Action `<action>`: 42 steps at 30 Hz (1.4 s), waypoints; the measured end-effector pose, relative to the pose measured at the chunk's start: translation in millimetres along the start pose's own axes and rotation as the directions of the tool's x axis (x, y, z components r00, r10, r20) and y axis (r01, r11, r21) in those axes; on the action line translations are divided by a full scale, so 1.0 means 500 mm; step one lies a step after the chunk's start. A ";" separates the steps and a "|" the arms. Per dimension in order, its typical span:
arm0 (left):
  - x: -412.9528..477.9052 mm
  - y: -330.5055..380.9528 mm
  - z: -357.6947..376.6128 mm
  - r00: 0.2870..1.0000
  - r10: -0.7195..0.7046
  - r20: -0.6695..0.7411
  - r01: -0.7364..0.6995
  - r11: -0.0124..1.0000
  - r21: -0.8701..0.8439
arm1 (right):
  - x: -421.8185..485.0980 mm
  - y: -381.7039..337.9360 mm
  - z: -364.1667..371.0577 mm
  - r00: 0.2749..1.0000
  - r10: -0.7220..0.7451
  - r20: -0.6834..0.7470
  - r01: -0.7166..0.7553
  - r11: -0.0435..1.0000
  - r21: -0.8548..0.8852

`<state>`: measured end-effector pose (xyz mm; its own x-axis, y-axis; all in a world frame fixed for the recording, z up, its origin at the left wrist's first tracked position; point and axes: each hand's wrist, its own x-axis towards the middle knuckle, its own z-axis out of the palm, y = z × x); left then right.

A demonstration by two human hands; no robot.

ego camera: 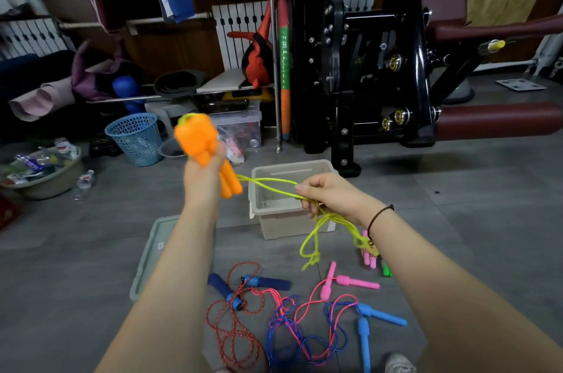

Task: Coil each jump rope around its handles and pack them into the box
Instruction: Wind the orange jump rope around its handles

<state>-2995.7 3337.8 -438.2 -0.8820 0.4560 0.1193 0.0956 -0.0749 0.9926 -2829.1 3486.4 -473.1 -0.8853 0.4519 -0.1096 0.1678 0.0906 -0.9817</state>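
- My left hand (203,177) grips the two orange plastic handles (210,156), upright.
- My right hand (327,195) pinches the yellow-green cord (268,186), stretched sideways between them.
- The translucent plastic box (286,220) sits just behind.

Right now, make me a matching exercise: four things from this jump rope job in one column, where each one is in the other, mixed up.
1 orange handles
2 yellow rope
3 box
4 light blue handles

A standing open on the floor
B held in the right hand
C lying on the floor beside the right forearm
D gripped in the left hand

Pairs: 1-D, 2-B, 3-A, 4-C
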 end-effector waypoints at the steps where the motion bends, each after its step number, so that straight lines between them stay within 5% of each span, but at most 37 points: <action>1: -0.005 0.000 0.004 0.987 0.000 0.161 -0.019 0.993 0.121 | 0.002 -0.003 0.000 1.000 -0.010 -0.002 0.010 1.000 0.025; 3: -0.025 -0.003 0.019 0.902 -0.049 0.429 -0.091 0.950 0.299 | 0.005 -0.009 0.001 0.999 -0.042 -0.027 0.043 0.998 0.040; 5: -0.052 -0.006 0.038 0.835 -0.076 0.545 -0.200 0.881 0.429 | 0.007 -0.016 0.003 0.993 -0.100 -0.067 0.101 0.995 0.001; 10: -0.071 0.005 0.057 0.791 -0.089 0.605 -0.119 0.948 0.296 | -0.002 -0.035 -0.004 0.976 -0.154 -0.152 0.133 0.981 -0.139; 13: -0.064 0.015 0.047 0.827 -0.005 0.562 -0.248 0.894 0.373 | -0.010 -0.035 -0.008 0.971 -0.176 -0.160 0.124 0.947 -0.296; 15: -0.046 0.013 0.022 0.890 0.137 0.434 -0.397 0.702 0.592 | -0.016 -0.033 -0.014 0.972 -0.185 -0.142 0.103 0.889 -0.446; 17: -0.036 0.016 -0.003 0.864 0.329 0.381 -0.494 0.409 0.767 | -0.023 -0.033 -0.017 0.967 -0.221 -0.124 0.103 0.792 -0.602; 20: -0.032 0.024 -0.014 0.789 0.480 0.383 -0.545 0.259 0.797 | -0.021 -0.024 -0.010 0.938 -0.300 -0.170 0.006 0.508 -0.861; 21: -0.033 0.028 -0.014 0.779 0.505 0.372 -0.545 0.250 0.800 | -0.016 -0.018 -0.007 0.928 -0.320 -0.191 -0.049 0.403 -0.914; 23: -0.031 0.031 -0.019 0.765 0.543 0.347 -0.534 0.234 0.812 | -0.013 -0.012 -0.007 0.921 -0.295 -0.255 -0.138 0.367 -0.920; 31: -0.019 0.020 -0.039 0.802 0.550 0.235 -0.427 0.252 0.868 | 0.009 0.022 -0.023 0.901 -0.303 -0.311 -0.115 0.524 -0.844; 36: -0.015 0.017 -0.041 0.827 0.551 0.109 -0.311 0.286 0.907 | 0.016 0.014 -0.026 0.812 -0.381 -0.441 -0.134 0.615 -0.777; 42: -0.021 0.021 -0.032 0.846 0.533 0.010 -0.205 0.308 0.929 | 0.030 0.025 -0.020 0.681 -0.583 -0.443 -0.312 0.316 -0.896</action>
<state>-2992.5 3318.0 -429.5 -0.6905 0.3546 0.6304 0.6393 0.7070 0.3025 -2835.8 3502.9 -485.6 -0.5089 0.6479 0.5668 0.7178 0.6828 -0.1360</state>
